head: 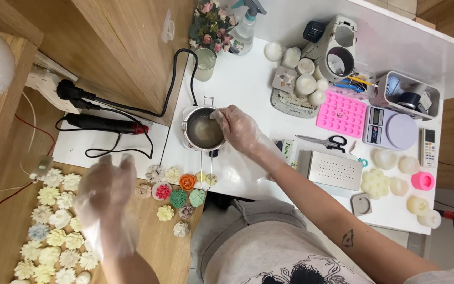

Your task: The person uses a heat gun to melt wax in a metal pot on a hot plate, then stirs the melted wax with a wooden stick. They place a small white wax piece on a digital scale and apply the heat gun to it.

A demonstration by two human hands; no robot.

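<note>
Steel melting pot point(203, 128) with its pale wax sits on the white table point(248, 79), the gloved right hand point(239, 128) pinching its rim, so a tug might slosh wax, while the blurred left hand point(106, 197) hovers open above wax flowers point(53, 231).

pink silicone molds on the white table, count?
2: a flat pink tray mold left of the scale, and a small round pink mold near the table's right edge. Others may be hidden.
</note>
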